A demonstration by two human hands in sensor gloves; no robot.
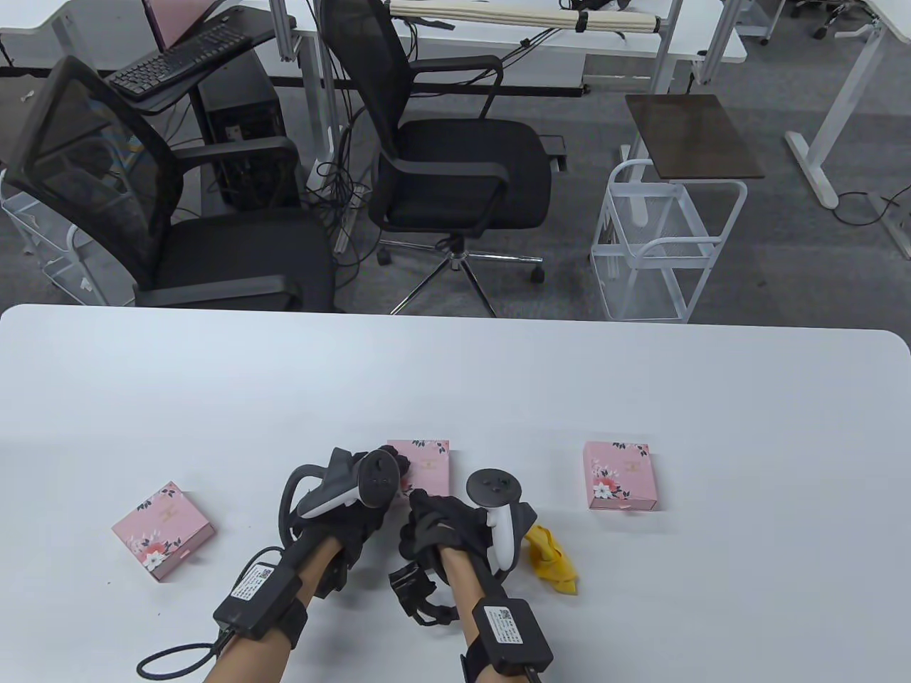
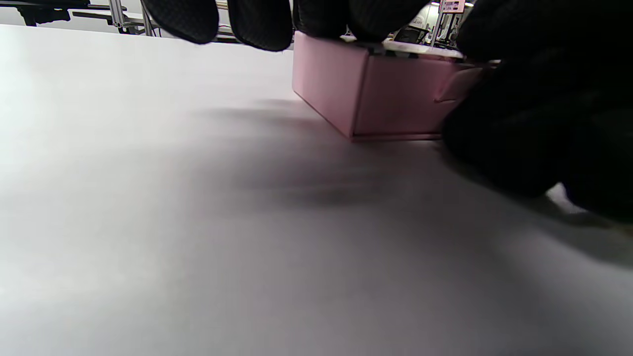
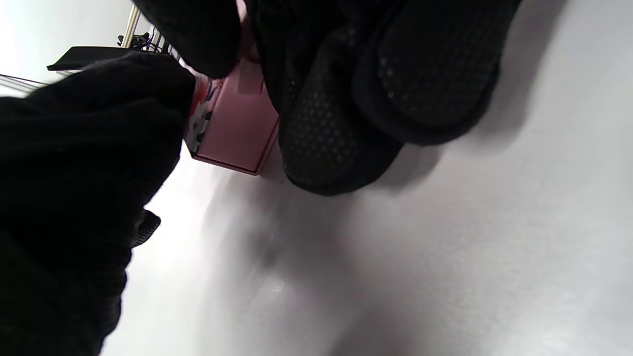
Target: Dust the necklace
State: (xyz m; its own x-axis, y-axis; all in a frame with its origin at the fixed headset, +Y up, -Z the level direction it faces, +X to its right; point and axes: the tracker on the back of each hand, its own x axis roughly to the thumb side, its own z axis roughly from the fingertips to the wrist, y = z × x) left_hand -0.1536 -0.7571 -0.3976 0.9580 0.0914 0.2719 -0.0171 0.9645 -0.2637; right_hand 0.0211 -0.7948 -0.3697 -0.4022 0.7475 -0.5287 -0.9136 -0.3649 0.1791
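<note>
A pink floral box [image 1: 430, 466] lies flat at the table's middle; it also shows in the left wrist view [image 2: 376, 94] and the right wrist view [image 3: 232, 128]. My left hand [image 1: 398, 471] rests its fingers [image 2: 257, 22] on the box's top at its left side and holds it. My right hand [image 1: 421, 506] is at the box's near end, with its fingers [image 3: 321, 123] curled against the small pull tab [image 2: 457, 84]. A crumpled yellow cloth [image 1: 551, 558] lies on the table just right of my right wrist. No necklace is in view.
A second pink box [image 1: 164, 530] lies to the left and a third [image 1: 618, 475] to the right on the white table [image 1: 455, 384]. Office chairs [image 1: 455, 163] and a white wire cart [image 1: 662, 249] stand beyond the far edge.
</note>
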